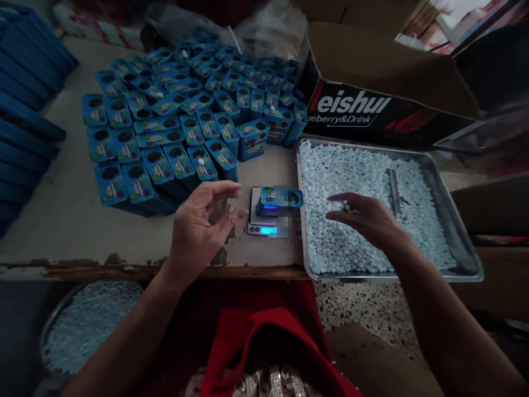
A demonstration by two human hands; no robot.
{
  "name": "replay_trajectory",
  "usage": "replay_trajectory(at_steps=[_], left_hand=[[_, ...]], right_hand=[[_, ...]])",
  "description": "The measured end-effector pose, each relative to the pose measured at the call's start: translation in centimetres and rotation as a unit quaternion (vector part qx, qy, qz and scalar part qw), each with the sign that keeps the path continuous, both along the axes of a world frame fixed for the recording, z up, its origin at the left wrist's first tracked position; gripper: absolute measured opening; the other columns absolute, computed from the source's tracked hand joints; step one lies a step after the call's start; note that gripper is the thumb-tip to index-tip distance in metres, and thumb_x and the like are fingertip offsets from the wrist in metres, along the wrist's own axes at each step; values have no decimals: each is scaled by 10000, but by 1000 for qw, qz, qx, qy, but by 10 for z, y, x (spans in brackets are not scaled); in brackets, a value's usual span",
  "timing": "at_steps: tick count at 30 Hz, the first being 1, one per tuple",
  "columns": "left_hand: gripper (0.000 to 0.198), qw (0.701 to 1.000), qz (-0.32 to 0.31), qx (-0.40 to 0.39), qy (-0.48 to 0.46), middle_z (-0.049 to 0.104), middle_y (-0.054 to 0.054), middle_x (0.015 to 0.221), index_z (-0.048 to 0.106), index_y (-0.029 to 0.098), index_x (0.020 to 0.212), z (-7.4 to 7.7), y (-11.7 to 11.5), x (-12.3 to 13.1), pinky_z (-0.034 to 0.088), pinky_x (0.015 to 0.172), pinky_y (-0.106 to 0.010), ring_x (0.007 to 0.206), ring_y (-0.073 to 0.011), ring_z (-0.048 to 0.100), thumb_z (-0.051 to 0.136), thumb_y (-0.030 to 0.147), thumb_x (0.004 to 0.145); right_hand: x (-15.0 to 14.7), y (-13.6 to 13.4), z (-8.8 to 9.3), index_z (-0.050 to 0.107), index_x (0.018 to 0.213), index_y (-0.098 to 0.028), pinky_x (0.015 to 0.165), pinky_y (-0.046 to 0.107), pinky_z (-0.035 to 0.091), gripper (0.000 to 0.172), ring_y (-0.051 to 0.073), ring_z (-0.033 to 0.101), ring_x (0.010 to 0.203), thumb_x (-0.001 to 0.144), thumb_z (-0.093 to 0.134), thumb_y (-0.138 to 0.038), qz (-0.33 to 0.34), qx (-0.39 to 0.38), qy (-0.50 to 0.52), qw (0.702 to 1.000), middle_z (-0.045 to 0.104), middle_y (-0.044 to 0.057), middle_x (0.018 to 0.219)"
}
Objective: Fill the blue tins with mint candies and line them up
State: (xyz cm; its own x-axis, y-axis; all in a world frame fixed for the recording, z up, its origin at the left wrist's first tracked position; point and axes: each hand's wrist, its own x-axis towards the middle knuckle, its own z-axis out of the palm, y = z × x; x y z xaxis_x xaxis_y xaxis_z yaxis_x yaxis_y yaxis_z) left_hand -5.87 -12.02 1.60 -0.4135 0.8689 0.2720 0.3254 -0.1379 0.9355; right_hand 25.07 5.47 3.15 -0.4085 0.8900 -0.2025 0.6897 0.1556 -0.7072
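My left hand (202, 226) is held just left of a small digital scale (256, 227), thumb and fingers apart with nothing between them. A blue candy box (268, 199) stands on the scale, beneath a lit display. Over the metal tray (305, 242) of pale blue and white candies (343, 248), my right hand (363, 215) has its fingers curled around a few candies (350, 208). Its thumb and fingertips point left towards the scale. A flat metal strip (394, 190) lies on the candies, right of this hand.
Rows of blue boxes (157, 165) with round holes crowd the table's left and back. A few have white candies on top. Behind the tray stands an open black cardboard box (351, 110). Below the table edge at left is a round container of candies (93, 325).
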Motion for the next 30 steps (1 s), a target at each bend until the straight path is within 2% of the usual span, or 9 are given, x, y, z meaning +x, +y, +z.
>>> replay_trajectory(at_steps=[6, 11, 14, 16, 18, 22, 25, 28, 30], left_hand=[[477, 1000, -13, -19, -1, 721, -87, 1256, 689, 207, 1307, 1, -4, -2, 602, 1108, -381, 1194, -245, 728, 854, 285, 867], [473, 999, -35, -36, 15, 683, -80, 1347, 699, 248, 1317, -2, -9, -5, 597, 1114, -394, 1230, -253, 710, 853, 305, 874], [479, 998, -45, -44, 1, 702, -83, 1322, 697, 250, 1323, -3, -11, -6, 588, 1129, -416, 1229, -261, 712, 852, 309, 874], [473, 998, -41, -47, -12, 719, -86, 1298, 701, 245, 1317, -3, -11, -5, 591, 1124, -421, 1211, -262, 720, 851, 312, 873], [444, 998, -33, -53, -22, 734, -87, 1272, 707, 244, 1303, -4, -10, -3, 593, 1119, -418, 1194, -258, 726, 836, 311, 883], [560, 997, -12, -64, -43, 715, -90, 1346, 649, 253, 1380, -16, 5, 8, 537, 1180, -447, 1305, -271, 677, 841, 310, 857], [563, 996, -33, -83, -26, 727, -77, 1350, 653, 266, 1366, -31, 27, 18, 537, 1151, -458, 1295, -287, 679, 846, 327, 841], [328, 992, -96, -74, 33, 778, -54, 1160, 733, 260, 1222, -28, 54, 27, 573, 1032, -415, 1084, -264, 738, 776, 282, 897], [295, 984, -145, -11, 102, 766, -61, 1153, 746, 249, 1219, -10, 70, 32, 559, 1028, -394, 1084, -250, 721, 718, 208, 927]], right_hand=[[21, 10, -6, 760, 1352, -325, 606, 313, 469, 626, 181, 614, 670, 748, 900, -249, 50, 23, -61, 997, 765, 43, 867], [26, 18, -9, 831, 978, -196, 529, 260, 414, 175, 117, 526, 594, 835, 789, -287, -50, -102, 40, 993, 725, 63, 808], [20, 22, -11, 774, 921, -181, 457, 202, 376, 161, 86, 462, 550, 761, 797, -183, -178, -256, 229, 922, 652, 21, 745], [13, 21, -13, 740, 905, -189, 424, 163, 344, 173, 70, 412, 528, 750, 769, -118, -201, -340, 313, 864, 602, -11, 720], [5, 16, -16, 735, 924, -187, 411, 151, 321, 178, 62, 383, 515, 766, 771, -114, -185, -370, 333, 847, 595, -19, 718], [-5, 1, -16, 788, 981, -191, 511, 209, 426, 184, 108, 526, 607, 832, 833, -289, -107, -222, 251, 936, 689, 29, 786], [-9, -6, -6, 833, 952, -250, 739, 305, 544, 158, 222, 683, 971, 816, 880, -315, -23, -24, 133, 991, 784, 69, 1042], [-16, -15, 2, 846, 1005, -290, 980, 392, 548, 144, 266, 645, 1253, 868, 861, -331, -32, 24, 150, 988, 778, 61, 1235], [-25, -23, 2, 822, 1077, -270, 1007, 395, 562, 160, 235, 692, 1171, 957, 783, -369, -101, -54, 272, 955, 787, 72, 1176]])
